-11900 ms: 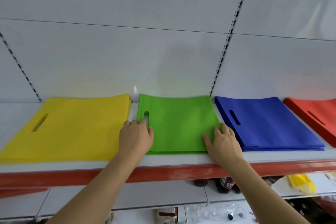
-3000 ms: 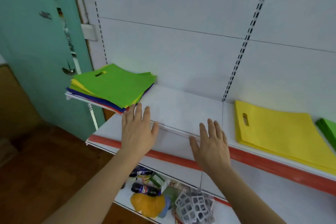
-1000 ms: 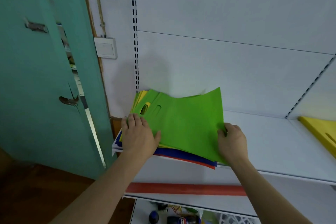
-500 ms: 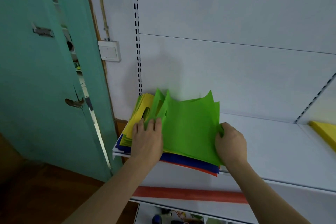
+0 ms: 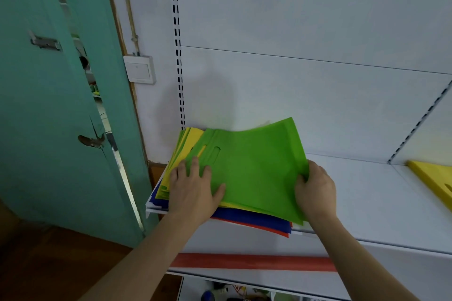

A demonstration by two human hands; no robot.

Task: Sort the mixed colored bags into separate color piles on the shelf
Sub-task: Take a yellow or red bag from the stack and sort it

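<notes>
While only the head view is available, we record the following. The mixed stack [image 5: 227, 212] sits at the left end of the shelf [image 5: 381, 205], against the back panel, with yellow, blue and red layers showing beneath. Our left hand [image 5: 193, 190] rests flat on the stack, fingers [image 5: 195, 166] straight, pressing near the handle cut-outs. Our right hand [image 5: 315, 193] grips the right edge of the green bags [image 5: 254, 168], fingers curled under it; that edge is lifted and bowed. The yellow pile [image 5: 433, 178] lies well apart at the right. We judge the step to be separating the green layers. Advice: maintain left-hand pressure so lower colours stay put, confirm only green is pinched, then lift evenly; the thin sheets may drag a yellow one along.
</notes>
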